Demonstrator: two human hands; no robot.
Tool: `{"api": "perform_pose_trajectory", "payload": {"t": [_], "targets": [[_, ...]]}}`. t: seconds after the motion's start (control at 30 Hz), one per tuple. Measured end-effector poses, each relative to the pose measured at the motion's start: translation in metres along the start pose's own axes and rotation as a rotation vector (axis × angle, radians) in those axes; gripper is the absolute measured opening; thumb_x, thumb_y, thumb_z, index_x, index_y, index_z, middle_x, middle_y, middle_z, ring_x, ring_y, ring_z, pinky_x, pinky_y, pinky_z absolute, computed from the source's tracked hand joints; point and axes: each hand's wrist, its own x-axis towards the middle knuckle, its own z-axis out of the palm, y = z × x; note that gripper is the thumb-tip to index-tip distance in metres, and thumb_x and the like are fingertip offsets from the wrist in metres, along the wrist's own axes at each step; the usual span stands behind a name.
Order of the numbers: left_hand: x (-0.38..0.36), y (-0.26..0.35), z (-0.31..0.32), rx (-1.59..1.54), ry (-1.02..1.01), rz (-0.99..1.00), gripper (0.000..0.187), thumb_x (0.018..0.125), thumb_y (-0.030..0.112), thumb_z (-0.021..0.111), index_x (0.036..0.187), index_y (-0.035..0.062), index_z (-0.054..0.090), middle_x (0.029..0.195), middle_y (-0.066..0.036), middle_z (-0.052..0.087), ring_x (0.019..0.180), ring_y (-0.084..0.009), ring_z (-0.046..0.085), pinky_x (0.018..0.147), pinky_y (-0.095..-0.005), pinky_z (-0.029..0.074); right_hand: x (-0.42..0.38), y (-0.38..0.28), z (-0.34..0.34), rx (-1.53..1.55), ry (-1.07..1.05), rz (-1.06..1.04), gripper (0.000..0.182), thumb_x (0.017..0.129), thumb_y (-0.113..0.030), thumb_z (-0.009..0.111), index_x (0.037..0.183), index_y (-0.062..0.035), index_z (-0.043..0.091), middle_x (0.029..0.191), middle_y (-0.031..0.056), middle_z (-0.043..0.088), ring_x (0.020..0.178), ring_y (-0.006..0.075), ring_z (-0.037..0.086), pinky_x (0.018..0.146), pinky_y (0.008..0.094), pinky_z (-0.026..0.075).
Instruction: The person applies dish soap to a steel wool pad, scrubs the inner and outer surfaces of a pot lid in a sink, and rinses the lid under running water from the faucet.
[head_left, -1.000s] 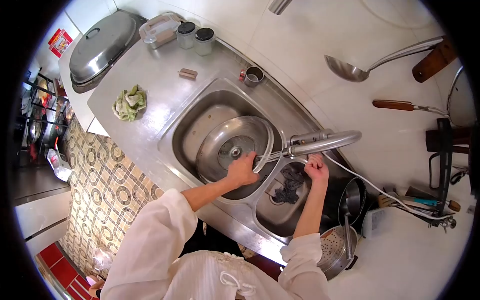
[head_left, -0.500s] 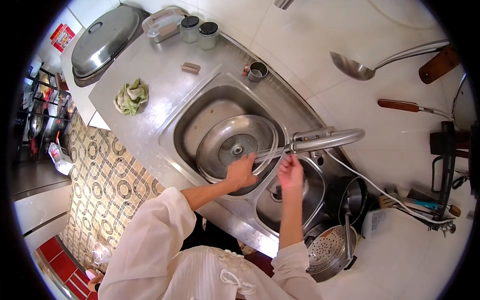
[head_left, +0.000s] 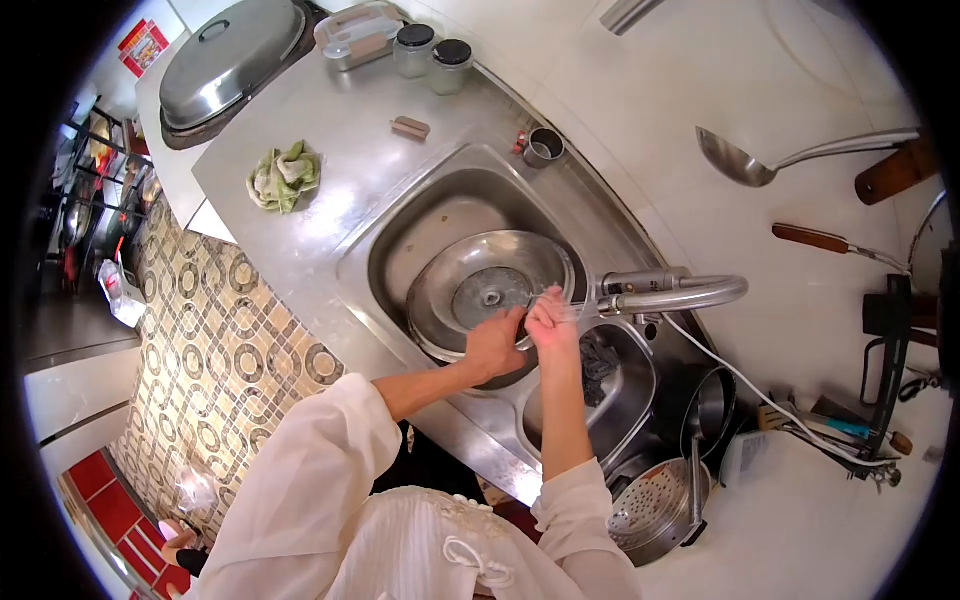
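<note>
A wide, shallow metal basin (head_left: 440,290) lies in the larger sink bowl (head_left: 400,235), with some water at its middle. My left hand (head_left: 495,345) is closed at the basin's near right rim; its fingertips are partly hidden. Just right of it, my right hand (head_left: 550,318) is raised with fingers curled, in the water running from the faucet (head_left: 680,298). Whether anything small is inside those fingers is hidden. A dark, crumpled cloth-like thing (head_left: 600,368) lies in the smaller sink bowl (head_left: 630,420), beside my right wrist.
On the counter are a green-white cloth (head_left: 284,178), a small brown block (head_left: 410,128), a metal cup (head_left: 544,147) and lidded jars (head_left: 452,68). A pot (head_left: 700,395) and a colander (head_left: 650,505) stand right of the sink. A ladle (head_left: 735,157) hangs on the wall.
My right hand has moved left, from beside the faucet's mouth to close by my left hand. My left hand stays at the basin rim. The view has shifted slightly.
</note>
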Motion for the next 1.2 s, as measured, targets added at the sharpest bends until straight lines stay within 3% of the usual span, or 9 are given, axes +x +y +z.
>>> {"api": "perform_pose_trajectory", "payload": {"t": [0.27,0.3,0.43,0.6,0.73,0.83,0.93,1.07,1.2], "targets": [[-0.006,-0.013,0.003,0.003,0.027,0.059,0.053,0.061,0.015,0.067,0.11,0.0122,0.048,0.094,-0.016,0.056,0.087,-0.04,0.057,0.071,-0.0489,0.047,-0.003,-0.022,-0.036,-1.349,0.551,-1.036,0.026,0.081,-0.014,0.068,0.099,-0.0061,0.051,0.073,-0.0004,0.052,0.05,0.0066,0.042,0.039,0.0233,0.028],[-0.007,-0.014,0.003,0.013,0.009,0.064,0.052,0.061,0.014,0.067,0.109,0.0119,0.048,0.094,-0.016,0.056,0.087,-0.0403,0.057,0.071,-0.0496,0.047,-0.008,-0.02,-0.041,-1.422,0.623,-0.886,0.04,0.076,-0.011,0.072,0.109,-0.0018,0.05,0.092,0.0049,0.058,0.069,0.012,0.054,0.055,0.0249,0.043],[-0.01,-0.026,0.001,0.046,-0.095,0.118,0.055,0.064,0.018,0.069,0.114,0.0118,0.048,0.098,-0.018,0.056,0.092,-0.0401,0.056,0.077,-0.0476,0.047,-0.001,-0.02,-0.072,-1.386,0.418,-0.764,0.051,0.077,0.001,0.059,0.125,0.005,0.043,0.12,0.0159,0.054,0.107,0.0214,0.051,0.092,0.0296,0.039],[0.005,-0.089,0.013,-0.424,-0.364,0.28,0.056,0.076,0.023,0.064,0.127,0.0091,0.046,0.117,-0.022,0.053,0.11,-0.0343,0.051,0.091,-0.0404,0.043,-0.001,-0.017,-0.081,-1.319,0.515,-0.859,0.049,0.071,0.01,0.053,0.119,0.0025,0.049,0.115,0.0118,0.056,0.101,0.0207,0.054,0.09,0.0312,0.042],[0.031,-0.109,-0.016,-0.245,-0.448,-0.16,0.055,0.08,0.027,0.058,0.13,0.0071,0.044,0.119,-0.023,0.053,0.111,-0.0362,0.051,0.093,-0.0367,0.042,0.007,-0.036,-0.104,-1.475,0.59,-0.848,0.052,0.07,0.009,0.053,0.122,0.0039,0.046,0.112,0.012,0.056,0.099,0.0201,0.054,0.087,0.0303,0.043],[0.065,-0.148,0.019,-0.132,0.004,-0.305,0.06,0.081,0.028,0.058,0.134,0.008,0.039,0.125,-0.024,0.048,0.115,-0.0381,0.047,0.096,-0.0396,0.039,0.006,-0.021,-0.095,-1.659,0.719,-1.017,0.055,0.07,0.007,0.053,0.124,0.0052,0.044,0.11,0.0118,0.055,0.095,0.0192,0.053,0.084,0.0296,0.043],[0.093,-0.157,0.06,0.056,0.19,-0.11,0.063,0.082,0.026,0.056,0.138,0.008,0.033,0.133,-0.025,0.04,0.121,-0.0405,0.04,0.1,-0.0443,0.034,-0.003,-0.009,-0.08,-1.66,0.646,-0.964,0.06,0.07,0.005,0.054,0.128,0.0069,0.04,0.107,0.0111,0.053,0.089,0.0186,0.051,0.08,0.0288,0.043],[0.086,-0.097,0.068,-0.384,-0.117,0.509,0.064,0.082,0.014,0.049,0.141,0.0078,0.027,0.141,-0.023,0.029,0.129,-0.0421,0.029,0.106,-0.0469,0.027,-0.011,0.002,-0.06,-1.717,0.688,-0.971,0.054,0.069,0.005,0.054,0.123,0.0052,0.045,0.104,0.0093,0.053,0.087,0.017,0.051,0.078,0.0272,0.043],[0.097,-0.081,0.063,-0.077,-0.153,0.753,0.068,0.08,0.01,0.051,0.143,0.0089,0.024,0.142,-0.026,0.027,0.13,-0.0431,0.028,0.109,-0.0466,0.023,-0.009,0.002,-0.06,-1.421,0.514,-0.898,0.038,0.068,0.007,0.052,0.106,0.0014,0.051,0.087,0.0037,0.05,0.074,0.0128,0.048,0.066,0.0255,0.043]]}}
